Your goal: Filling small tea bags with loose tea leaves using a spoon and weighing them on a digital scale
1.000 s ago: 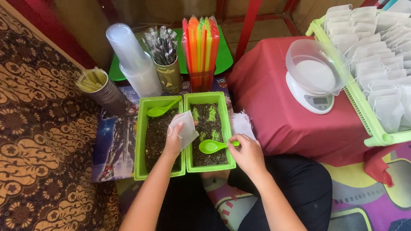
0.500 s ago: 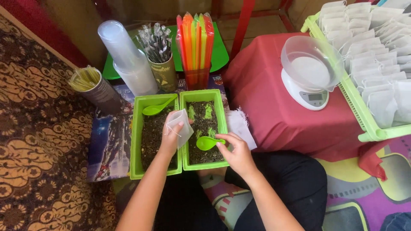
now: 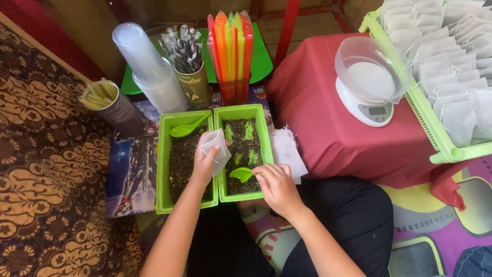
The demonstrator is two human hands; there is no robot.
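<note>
A patterned brown carpet (image 3: pixel 41 154) is seen far to the left of the left hand (image 3: pixel 205 165), with a tin of thin yellowish sticks (image 3: pixel 105 100) and a stack of frosted plastic cups (image 3: pixel 148 72) up and to the left of it. A small white mesh pouch (image 3: pixel 215 149), thin, soft-edged and roughly square, is pinched in the closed fingers of the left hand above the left green tray (image 3: pixel 163 169), a rectangular plastic box filled with dark, crumbly dried leaf. A green plastic spoon (image 3: pixel 185 128) is laid at that tray's far end. Beyond both hands, a bundle of bright neon straws (image 3: pixel 230 46) is stood upright. The right hand (image 3: pixel 277 187) is closed on the handle of a second green spoon (image 3: pixel 241 174), whose bowl is dipped in the right green tray (image 3: pixel 266 149) of the same coarse leaf. To the right of that hand, a white kitchen scale (image 3: pixel 366 105) with a clear bowl is set on red cloth (image 3: pixel 328 138), beside a green rack of white pouches (image 3: pixel 451 61).
</note>
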